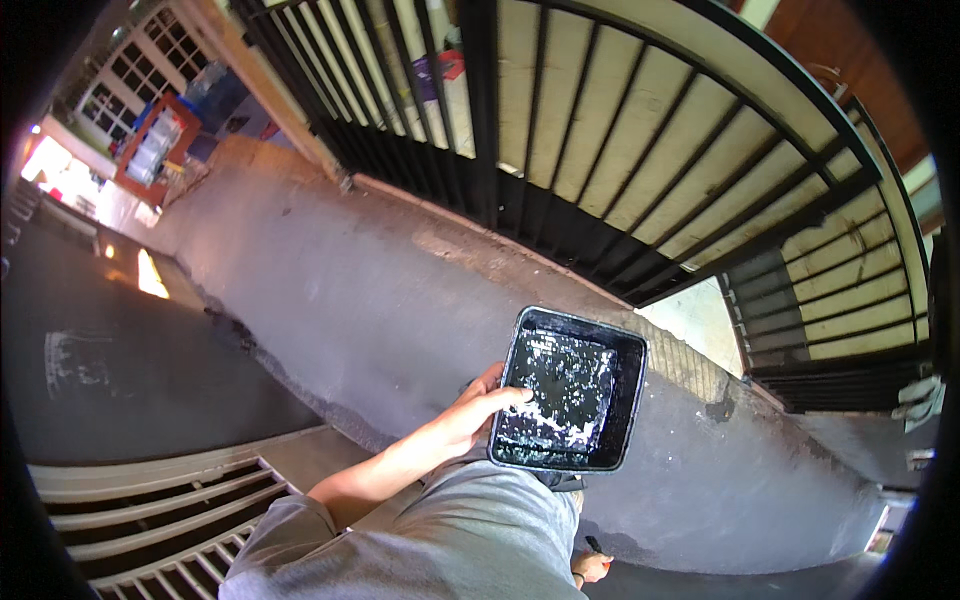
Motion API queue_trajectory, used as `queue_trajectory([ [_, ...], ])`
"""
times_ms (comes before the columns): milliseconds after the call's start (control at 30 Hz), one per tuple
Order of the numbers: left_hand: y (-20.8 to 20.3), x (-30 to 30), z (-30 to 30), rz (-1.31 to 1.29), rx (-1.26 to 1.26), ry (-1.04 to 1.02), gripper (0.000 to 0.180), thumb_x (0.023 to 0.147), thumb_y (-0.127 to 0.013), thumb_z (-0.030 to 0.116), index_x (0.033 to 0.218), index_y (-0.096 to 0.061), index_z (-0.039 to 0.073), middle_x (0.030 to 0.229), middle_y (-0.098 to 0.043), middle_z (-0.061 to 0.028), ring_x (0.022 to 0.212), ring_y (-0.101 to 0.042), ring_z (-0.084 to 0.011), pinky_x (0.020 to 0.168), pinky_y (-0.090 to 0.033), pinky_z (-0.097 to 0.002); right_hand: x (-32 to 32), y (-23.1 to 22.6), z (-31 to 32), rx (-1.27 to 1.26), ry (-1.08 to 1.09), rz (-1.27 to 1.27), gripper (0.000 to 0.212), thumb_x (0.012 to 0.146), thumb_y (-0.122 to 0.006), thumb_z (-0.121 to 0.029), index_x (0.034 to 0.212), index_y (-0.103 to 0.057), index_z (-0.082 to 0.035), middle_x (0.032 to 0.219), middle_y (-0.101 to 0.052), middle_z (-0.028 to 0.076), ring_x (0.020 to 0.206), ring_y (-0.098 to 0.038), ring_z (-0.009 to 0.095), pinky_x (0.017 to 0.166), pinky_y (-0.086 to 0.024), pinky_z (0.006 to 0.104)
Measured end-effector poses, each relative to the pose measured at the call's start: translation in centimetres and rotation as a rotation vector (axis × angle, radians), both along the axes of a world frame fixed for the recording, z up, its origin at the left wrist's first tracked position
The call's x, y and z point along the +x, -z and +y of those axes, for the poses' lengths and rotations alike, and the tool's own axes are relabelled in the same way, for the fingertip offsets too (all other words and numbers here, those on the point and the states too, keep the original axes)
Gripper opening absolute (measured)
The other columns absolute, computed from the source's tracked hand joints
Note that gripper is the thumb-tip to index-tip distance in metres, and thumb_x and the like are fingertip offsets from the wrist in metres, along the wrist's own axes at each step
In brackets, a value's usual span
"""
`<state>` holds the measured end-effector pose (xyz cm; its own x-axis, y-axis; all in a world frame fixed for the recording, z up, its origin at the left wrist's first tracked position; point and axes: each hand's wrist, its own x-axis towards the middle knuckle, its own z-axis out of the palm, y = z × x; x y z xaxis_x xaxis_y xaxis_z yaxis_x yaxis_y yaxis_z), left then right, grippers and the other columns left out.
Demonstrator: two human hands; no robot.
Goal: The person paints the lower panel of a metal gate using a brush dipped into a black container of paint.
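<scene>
A black, square-sided paint tray [628, 400] is in front of my body, its open top facing up. Dark, glossy wet paint [565, 385] with bright reflections covers its inside. My left hand [482, 405] grips the tray by its left side, thumb over the rim and the other fingers hidden beneath or behind it. Low in the view, beside my hip, my right hand [593, 567] is closed around a small tool with a dark end [593, 544]. Most of that tool is hidden, so its kind cannot be made out.
Grey floor [340, 290] runs from upper left to lower right, with a rough, unpainted-looking strip [680, 350] along a black metal gate [590, 130]. A white barred railing [180, 510] is at lower left. A wooden rack [155, 150] stands far left, and a pale cloth [920, 400] hangs far right.
</scene>
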<state>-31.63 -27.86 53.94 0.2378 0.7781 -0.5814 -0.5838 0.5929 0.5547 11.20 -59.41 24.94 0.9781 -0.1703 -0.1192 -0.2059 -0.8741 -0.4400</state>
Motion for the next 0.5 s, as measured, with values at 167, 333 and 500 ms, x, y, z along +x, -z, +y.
queue_trajectory([
  [167,-1.1,13.0,0.8,-0.046,0.014,0.162,0.056,0.094,-0.069,0.008,0.147,-0.05,0.006,0.128,-0.069,-0.009,0.116,-0.068,-0.0192,0.105,-0.057,-0.0388,7.5,3.5,-4.5,0.002,0.037,0.014,0.058,0.107,-0.053,-0.047,0.092,-0.076,0.004,0.064,-0.073,0.013,0.061,-0.072,0.033,0.062,-0.056,0.0472],
  [333,-0.4,26.5,-0.1,-0.123,-0.023,0.239,0.054,0.094,-0.067,0.009,0.146,-0.051,0.004,0.125,-0.072,-0.0106,0.112,-0.072,-0.0212,0.099,-0.061,-0.0393,15.2,1.2,-6.0,0.129,0.143,0.153,0.06,0.109,-0.049,-0.047,0.083,-0.073,0.002,0.059,-0.069,0.012,0.048,-0.065,0.028,0.046,-0.051,0.0411],
  [500,-0.1,37.5,0.6,-0.241,-0.11,0.432,0.062,0.094,-0.069,0.015,0.15,-0.046,0.006,0.128,-0.07,-0.0093,0.115,-0.071,-0.0176,0.1,-0.059,-0.035,22.9,-0.6,-7.2,0.165,0.211,0.067,0.058,0.109,-0.05,-0.047,0.083,-0.071,0.0,0.058,-0.068,0.012,0.045,-0.063,0.025,0.043,-0.049,0.0398],
])
